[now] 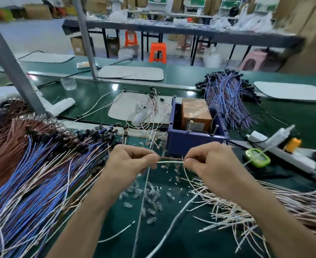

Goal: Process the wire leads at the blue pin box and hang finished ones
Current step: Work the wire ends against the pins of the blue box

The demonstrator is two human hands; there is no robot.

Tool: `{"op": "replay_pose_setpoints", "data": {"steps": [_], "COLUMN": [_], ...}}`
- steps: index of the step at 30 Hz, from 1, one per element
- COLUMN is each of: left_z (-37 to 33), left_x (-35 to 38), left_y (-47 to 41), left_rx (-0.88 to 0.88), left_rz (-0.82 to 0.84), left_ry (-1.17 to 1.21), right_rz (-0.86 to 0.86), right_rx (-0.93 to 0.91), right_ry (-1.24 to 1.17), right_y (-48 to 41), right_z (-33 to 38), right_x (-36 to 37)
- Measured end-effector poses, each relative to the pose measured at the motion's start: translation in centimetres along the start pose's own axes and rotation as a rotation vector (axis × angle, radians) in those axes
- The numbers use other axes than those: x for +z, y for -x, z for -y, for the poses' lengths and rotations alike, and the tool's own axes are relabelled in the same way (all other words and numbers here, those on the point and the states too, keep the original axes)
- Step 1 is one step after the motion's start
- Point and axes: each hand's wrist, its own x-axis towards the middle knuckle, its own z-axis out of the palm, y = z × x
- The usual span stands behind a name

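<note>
My left hand (129,161) and right hand (209,162) each have thumb and forefinger curled tight in a pinch. Stretched between them are a white lead (170,162) and a thin brown lead (169,157) just above it. Both leads sit just on the near side of the blue pin box (187,144). Small clear caps (149,198) lie scattered on the green bench (190,239) below my hands. A fan of blue and white leads (42,174) spreads to the left, and loose pale leads (246,207) pile up to the right.

Bare left hand (130,162) and bare right hand (213,164), lean forearms uncovered as far as visible; fingers (143,155) slim, creased at the knuckles.
</note>
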Motion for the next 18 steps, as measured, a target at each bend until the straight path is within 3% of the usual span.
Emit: {"op": "replay_pose_setpoints", "data": {"steps": [5,10,18], "left_z": [-0.1,0.3,1.0], "left_x": [2.1,0.7,-1.2], "left_y": [-1.0,-1.3,-1.6], "left_rx": [0.005,-0.107,-0.137], "left_rz": [0.111,0.293,0.213], "left_ry": [-0.054,-0.117,-0.060], "right_rz": [-0.112,-0.173,-0.206], "right_rx": [0.023,0.095,0.147], "right_ry": [-0.012,-0.133,-0.197], "right_y": [1.3,2.7,4.0], "right_z": [-3.4,-6.7,-9.3], "right_x": [-1.7,-4.0,-6.1]}}
